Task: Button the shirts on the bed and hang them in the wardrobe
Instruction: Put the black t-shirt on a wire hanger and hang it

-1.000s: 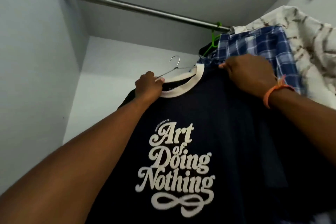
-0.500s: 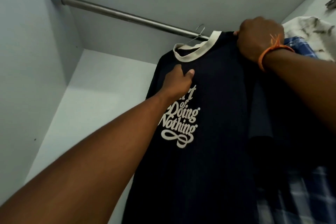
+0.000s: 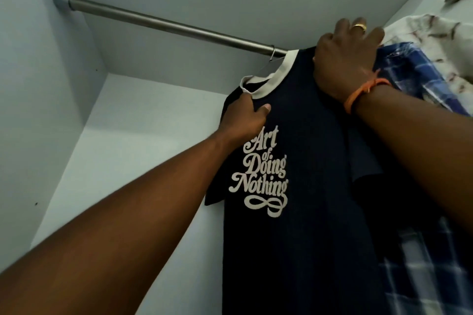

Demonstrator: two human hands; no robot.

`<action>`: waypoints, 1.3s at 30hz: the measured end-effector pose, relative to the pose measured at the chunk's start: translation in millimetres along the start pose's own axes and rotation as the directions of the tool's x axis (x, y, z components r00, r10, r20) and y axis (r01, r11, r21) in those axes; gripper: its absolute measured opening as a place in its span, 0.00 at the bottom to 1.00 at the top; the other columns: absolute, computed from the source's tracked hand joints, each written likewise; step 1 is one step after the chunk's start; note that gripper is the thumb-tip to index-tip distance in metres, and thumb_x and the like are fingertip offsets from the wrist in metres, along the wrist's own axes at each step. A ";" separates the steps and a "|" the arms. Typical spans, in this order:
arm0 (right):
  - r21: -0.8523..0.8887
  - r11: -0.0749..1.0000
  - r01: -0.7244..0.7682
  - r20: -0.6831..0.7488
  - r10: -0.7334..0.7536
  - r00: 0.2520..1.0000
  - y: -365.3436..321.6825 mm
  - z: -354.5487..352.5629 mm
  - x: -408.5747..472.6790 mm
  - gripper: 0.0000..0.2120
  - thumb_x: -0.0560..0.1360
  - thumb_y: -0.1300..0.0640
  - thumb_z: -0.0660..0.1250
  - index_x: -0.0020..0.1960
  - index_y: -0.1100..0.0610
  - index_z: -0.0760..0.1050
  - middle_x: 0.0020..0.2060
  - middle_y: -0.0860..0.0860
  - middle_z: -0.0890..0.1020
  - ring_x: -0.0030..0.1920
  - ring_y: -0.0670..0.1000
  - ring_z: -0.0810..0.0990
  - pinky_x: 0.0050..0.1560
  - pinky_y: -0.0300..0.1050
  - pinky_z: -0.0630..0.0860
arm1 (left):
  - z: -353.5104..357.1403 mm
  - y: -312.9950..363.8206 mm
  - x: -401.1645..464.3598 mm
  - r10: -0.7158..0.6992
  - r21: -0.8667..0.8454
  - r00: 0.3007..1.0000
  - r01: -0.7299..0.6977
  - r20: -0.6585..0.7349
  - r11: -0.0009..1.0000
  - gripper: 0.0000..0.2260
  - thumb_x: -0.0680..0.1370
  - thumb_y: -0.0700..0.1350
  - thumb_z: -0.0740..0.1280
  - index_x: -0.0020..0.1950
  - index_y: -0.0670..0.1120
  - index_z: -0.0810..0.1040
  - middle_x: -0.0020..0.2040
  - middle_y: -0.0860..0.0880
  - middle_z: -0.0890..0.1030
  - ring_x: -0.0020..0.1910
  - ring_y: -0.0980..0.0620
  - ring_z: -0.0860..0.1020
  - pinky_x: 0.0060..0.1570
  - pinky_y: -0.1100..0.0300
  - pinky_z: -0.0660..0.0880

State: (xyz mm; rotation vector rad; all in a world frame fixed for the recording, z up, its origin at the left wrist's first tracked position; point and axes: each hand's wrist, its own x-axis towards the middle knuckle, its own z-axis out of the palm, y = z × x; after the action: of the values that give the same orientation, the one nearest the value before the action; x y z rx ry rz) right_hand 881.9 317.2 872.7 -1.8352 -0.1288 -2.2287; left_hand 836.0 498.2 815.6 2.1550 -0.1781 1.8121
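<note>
- The navy tee (image 3: 302, 212) hangs lengthwise down from the rail (image 3: 166, 24) by a wire hook (image 3: 272, 51), collar up, print facing the camera.
- White script reads "Art of Doing Nothing".
- Left hand (image 3: 244, 116) pinches cloth just under the collar.
- Right hand (image 3: 344, 59) grips the tee's shoulder, beside a plaid shirt (image 3: 409, 74).

bare forearms; orange wristband (image 3: 363, 91), gold ring (image 3: 359, 26)
</note>
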 end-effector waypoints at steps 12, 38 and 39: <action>0.541 0.838 0.070 0.085 -0.137 0.987 -66.2 -24.7 -199.7 0.11 0.73 0.51 0.70 0.53 0.54 0.80 0.59 0.57 0.77 0.62 0.62 0.72 0.71 0.72 0.56 | 14.8 -28.9 -152.2 -0.200 0.016 0.980 0.200 -0.010 0.980 0.12 0.82 0.48 0.63 0.64 0.46 0.74 0.52 0.52 0.79 0.50 0.56 0.76 0.51 0.58 0.73; 0.728 0.379 -0.571 0.459 -0.888 -0.004 -129.4 -276.7 -720.5 0.17 0.76 0.50 0.68 0.63 0.54 0.74 0.61 0.54 0.74 0.62 0.57 0.74 0.61 0.53 0.70 | -174.2 -56.6 -730.4 -0.919 0.947 0.270 0.224 -0.287 -0.230 0.25 0.83 0.52 0.57 0.76 0.40 0.61 0.69 0.42 0.71 0.67 0.42 0.70 0.62 0.47 0.69; 0.732 0.384 -0.562 0.482 -0.876 0.029 -131.1 -281.1 -724.5 0.17 0.74 0.51 0.70 0.60 0.55 0.76 0.58 0.55 0.76 0.59 0.59 0.76 0.59 0.55 0.71 | -176.7 -57.0 -724.3 -0.907 0.948 0.304 0.215 -0.292 -0.233 0.22 0.81 0.49 0.62 0.71 0.40 0.68 0.62 0.42 0.76 0.61 0.41 0.74 0.56 0.47 0.71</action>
State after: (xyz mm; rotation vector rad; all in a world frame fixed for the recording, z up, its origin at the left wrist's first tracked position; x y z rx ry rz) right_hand 708.1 479.0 121.1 -2.0487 -1.6814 0.1660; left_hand 551.2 529.9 125.0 2.3538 2.2235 0.2680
